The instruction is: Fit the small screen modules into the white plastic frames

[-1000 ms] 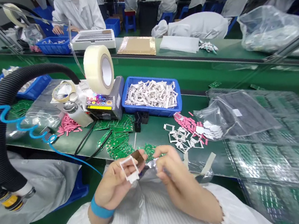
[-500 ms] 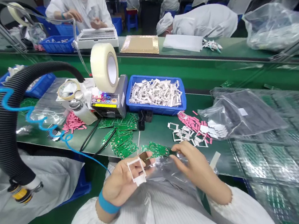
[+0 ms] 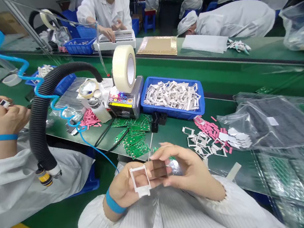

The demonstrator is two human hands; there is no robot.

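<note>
My left hand is palm up with a white plastic frame lying across its fingers and held there. A small dark see-through panel spans the gap between my hands, its left end by my left fingertips. My right hand is closed around the panel's right end, thumb below and fingers above. Behind the right fingers a bit of green circuit board and shiny film shows; whether the hand touches them I cannot tell. More white frames lie loose on the bench beyond my right hand.
Green circuit boards are piled ahead. A blue bin of white frames stands behind, beside a tape dispenser. Pink strips and bagged sheets lie right. A black hose arches at left, near a co-worker's hands.
My right hand has left the circuit board near the bench edge and come in to grip the dark panel. The view has shifted left, showing the neighbour's hands with a small part.
</note>
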